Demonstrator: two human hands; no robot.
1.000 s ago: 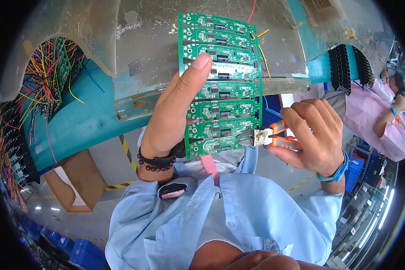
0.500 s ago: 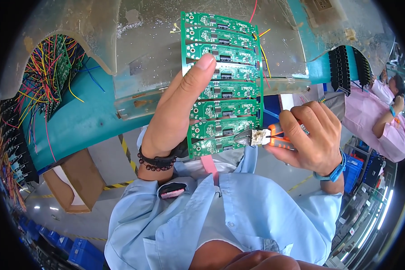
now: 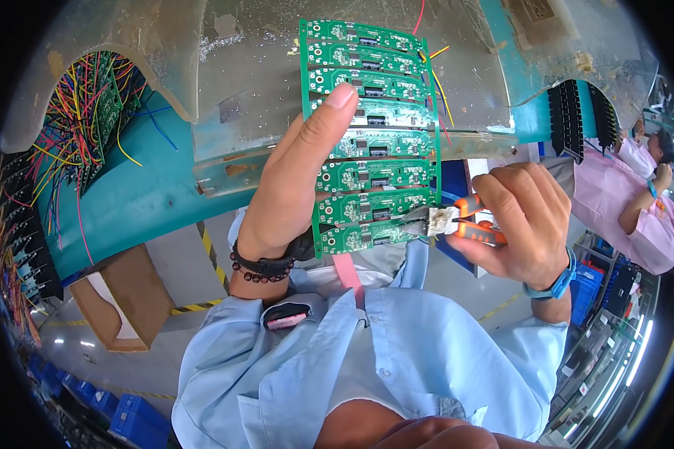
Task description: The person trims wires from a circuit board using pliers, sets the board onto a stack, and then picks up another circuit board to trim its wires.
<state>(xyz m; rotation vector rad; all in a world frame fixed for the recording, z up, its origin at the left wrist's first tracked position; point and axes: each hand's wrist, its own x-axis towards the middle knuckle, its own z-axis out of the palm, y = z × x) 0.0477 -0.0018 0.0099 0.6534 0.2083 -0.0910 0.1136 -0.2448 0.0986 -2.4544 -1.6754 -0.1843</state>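
Note:
A panel of green circuit boards (image 3: pixel 382 176), several narrow boards joined in rows, is held up in front of me. My left hand (image 3: pixel 292 176) grips its left side, thumb lying across the front and fingers hidden behind. My right hand (image 3: pixel 528 224) is closed round the orange and black handles of diagonal cutters (image 3: pixel 443 221), whose joint is wrapped in dirty whitish tape. The handles stand apart. The jaws lie at the right end of the panel's two nearest rows; whether they touch it I cannot tell. Yellow and red wires (image 3: pixel 441 90) stick out past the panel's upper right edge.
Behind the panel is a worn, speckled work surface (image 3: pixel 240 90) with a raised front edge. Boards with a tangle of coloured wires (image 3: pixel 90 120) stand at the left on a teal mat (image 3: pixel 142 194). Black racks (image 3: pixel 565 120) are at the right, near a person in pink (image 3: pixel 621 202). A cardboard box (image 3: pixel 146 299) sits below left.
The cutters have drawn slightly right, and their handles have spread wider. The near end of the panel has risen a little. My left hand keeps its grip.

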